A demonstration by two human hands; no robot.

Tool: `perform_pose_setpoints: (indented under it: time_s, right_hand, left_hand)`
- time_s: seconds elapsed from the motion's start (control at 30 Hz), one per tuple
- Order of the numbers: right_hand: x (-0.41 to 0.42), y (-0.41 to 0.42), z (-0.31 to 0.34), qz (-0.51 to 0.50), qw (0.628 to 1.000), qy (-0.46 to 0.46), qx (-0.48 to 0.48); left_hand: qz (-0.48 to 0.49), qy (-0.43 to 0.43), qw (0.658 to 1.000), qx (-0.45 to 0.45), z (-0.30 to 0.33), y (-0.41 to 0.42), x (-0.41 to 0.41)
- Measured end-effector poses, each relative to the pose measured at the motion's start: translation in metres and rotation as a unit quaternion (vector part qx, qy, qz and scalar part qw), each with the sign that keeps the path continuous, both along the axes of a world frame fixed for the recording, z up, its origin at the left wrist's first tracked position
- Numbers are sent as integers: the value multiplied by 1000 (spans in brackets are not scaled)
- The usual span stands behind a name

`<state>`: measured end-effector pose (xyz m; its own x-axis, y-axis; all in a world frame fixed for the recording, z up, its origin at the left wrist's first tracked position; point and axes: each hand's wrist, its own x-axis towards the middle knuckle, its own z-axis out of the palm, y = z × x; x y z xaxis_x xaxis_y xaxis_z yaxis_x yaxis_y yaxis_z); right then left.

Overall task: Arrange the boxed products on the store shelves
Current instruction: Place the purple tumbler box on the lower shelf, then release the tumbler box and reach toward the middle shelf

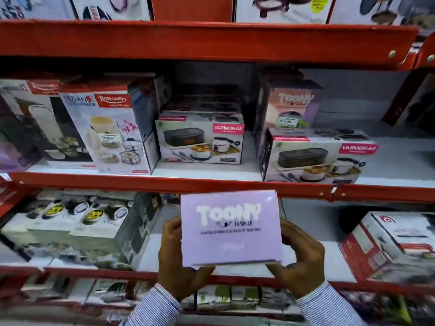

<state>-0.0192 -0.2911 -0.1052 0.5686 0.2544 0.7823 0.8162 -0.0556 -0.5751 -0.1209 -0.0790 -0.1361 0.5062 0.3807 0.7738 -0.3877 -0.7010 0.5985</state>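
Head view: lilac box [230, 228], flat face toward camera, white "TOONY" lettering with "TUMBLER" beneath, smaller print blurred. Left hand [175, 262] clasps its left edge, right hand [300, 260] its right edge, each grip closed on the box, fingers tucked under the bottom edge. Box held in front of the red shelves [164, 184], below a matching Toony box [292, 107] standing behind a Varmora box [317, 156].
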Motion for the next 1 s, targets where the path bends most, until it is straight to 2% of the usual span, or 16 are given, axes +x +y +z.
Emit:
perform_pose_setpoints:
  time_s: [0.1, 0.17, 0.27, 0.4, 0.53, 0.67, 0.8, 0.87, 1.0]
  right_hand:
    - [8, -3, -15, -9, 1000, 22, -18]
    - [13, -5, -31, -14, 998, 55, -35]
    - [22, -6, -56, 11, 990, 132, -58]
    - [34, 1, -89, 17, 964, 241, -109]
    - [58, 15, -134, -3, 932, 331, -148]
    - [72, 24, -166, -27, 904, 358, -234]
    - [73, 20, -173, -22, 903, 364, -227]
    - [70, 12, -164, -21, 907, 367, -207]
    - [71, -12, -119, -109, 948, 284, -91]
  left_hand:
    - [8, -7, 999, 36, -8, 5, 9]
    - [5, 24, 999, 32, -15, 7, 13]
    - [-7, 124, 992, 20, -37, 5, 15]
    - [0, 275, 961, -12, -76, 4, 31]
    - [-37, 350, 932, -87, -102, 1, 56]
    - [-41, 405, 905, -121, -120, 0, 67]
    - [-50, 423, 895, -133, -131, 0, 62]
    - [-15, 421, 898, -125, -128, 2, 58]
    - [83, 279, 952, -95, -79, -3, 59]
